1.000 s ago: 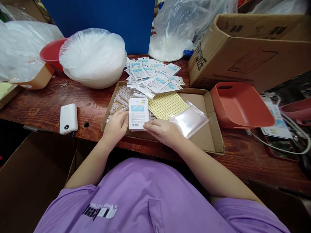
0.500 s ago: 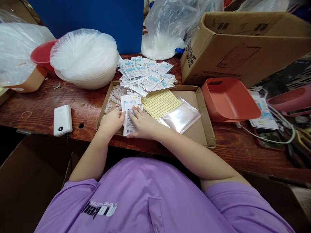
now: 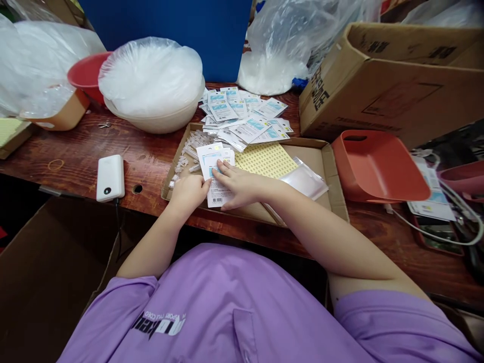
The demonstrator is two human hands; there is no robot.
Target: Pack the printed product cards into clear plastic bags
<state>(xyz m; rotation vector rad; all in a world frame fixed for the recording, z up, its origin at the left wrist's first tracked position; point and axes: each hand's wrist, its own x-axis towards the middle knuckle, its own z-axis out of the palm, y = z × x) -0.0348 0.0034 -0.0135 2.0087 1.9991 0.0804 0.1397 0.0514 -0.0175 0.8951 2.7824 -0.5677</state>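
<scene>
Several white-and-blue printed cards [image 3: 219, 195] overlap near the front left of a shallow cardboard tray [image 3: 338, 194]. At their left edge my left hand [image 3: 189, 191] is closed, its thumb pressed against the edge of the cards. My right hand [image 3: 244, 184] lies across the right part of the same cards, fingers stretched out and slightly spread. Small clear plastic pieces [image 3: 189, 151] fill the tray's left end. A yellow sticker sheet [image 3: 266, 159] and clear plastic bags [image 3: 305, 180] lie to the right, partly covered by my right forearm.
Behind the tray is a heap of packed cards [image 3: 249, 118]. A plastic-covered bowl [image 3: 159, 118] stands back left, above a white power bank [image 3: 110, 177]. To the right are an orange-red bin [image 3: 381, 166] and a large cardboard box [image 3: 393, 91]. A white cable [image 3: 427, 234] loops at the far right.
The view has shifted, so most things sit further right. The cards under my hands are turned slightly and fanned a little. Both hands stay on them.
</scene>
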